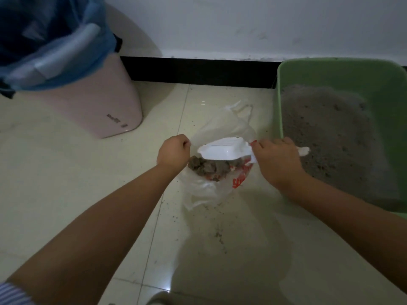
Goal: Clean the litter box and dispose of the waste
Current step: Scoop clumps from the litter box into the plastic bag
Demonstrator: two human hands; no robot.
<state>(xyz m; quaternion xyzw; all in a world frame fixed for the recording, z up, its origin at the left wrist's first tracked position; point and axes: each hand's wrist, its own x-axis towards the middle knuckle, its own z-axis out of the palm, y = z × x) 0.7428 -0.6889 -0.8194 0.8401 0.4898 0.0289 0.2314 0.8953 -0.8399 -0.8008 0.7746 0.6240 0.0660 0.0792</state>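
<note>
The left hand (174, 151) pinches the bag (211, 183) rim, keeping its mouth open on the floor (88, 172). The right hand (277, 160) grips the scoop (220, 150) handle, scoop overturned above the clumps (208, 168) inside. The litter box (343, 69) stands just beside, at right.

Two bare forearms are reaching forward and converging from the lower corners of the view. The left hand (174, 150) is curling into a fist, knuckles up, fingers (184, 143) pinching closed at its far edge. The right hand (278, 159) is turning palm down, wrist bent inward, fingers (263, 145) wrapping shut. A striped sleeve cuff (13, 293) is showing at the left elbow.
</note>
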